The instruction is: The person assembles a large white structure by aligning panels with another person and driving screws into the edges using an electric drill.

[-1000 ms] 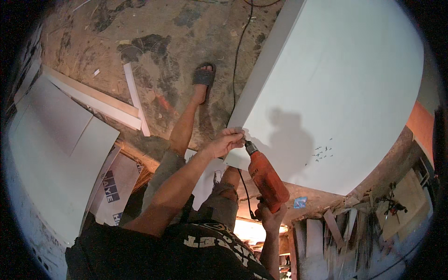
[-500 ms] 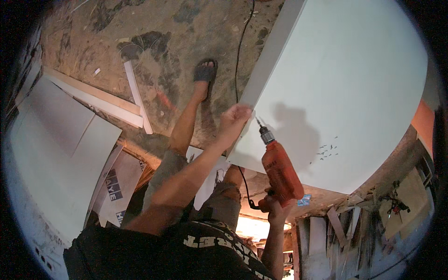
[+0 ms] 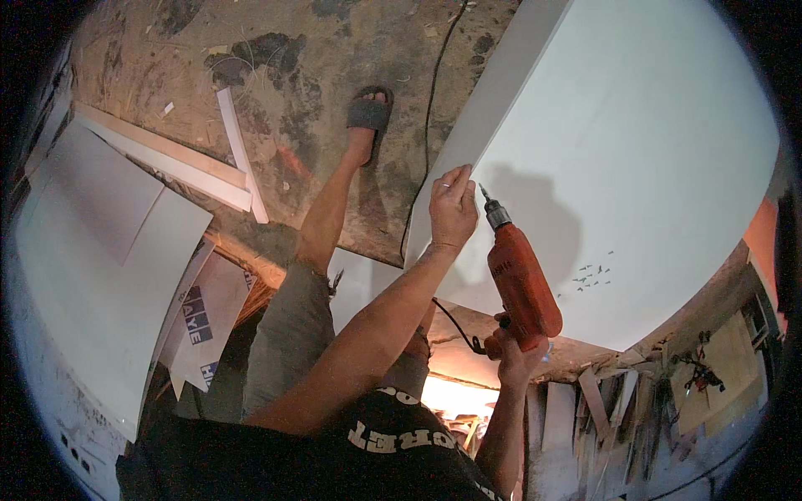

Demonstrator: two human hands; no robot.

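Note:
My right hand (image 3: 512, 357) grips the handle of a red-orange power drill (image 3: 521, 280). The drill points up and to the left, and the tip of its bit is beside my left hand (image 3: 454, 209), over the edge of a large white panel (image 3: 643, 159). The fingers of my left hand are pinched together at that edge, and whatever may be between them is too small to make out. Several small dark screws (image 3: 593, 277) lie loose on the panel, to the right of the drill.
A black cord (image 3: 431, 108) crosses the floor beside the panel. White strips (image 3: 241, 154) and large pale sheets (image 3: 92, 234) lie at the left. Upright offcuts (image 3: 601, 409) lean at the lower right. My sandalled foot (image 3: 369, 113) stands ahead on the stained floor.
My left hand has shifted right and slightly down along the panel's edge, its fingers now pointing upward. The drill and my right hand have moved a little to the right.

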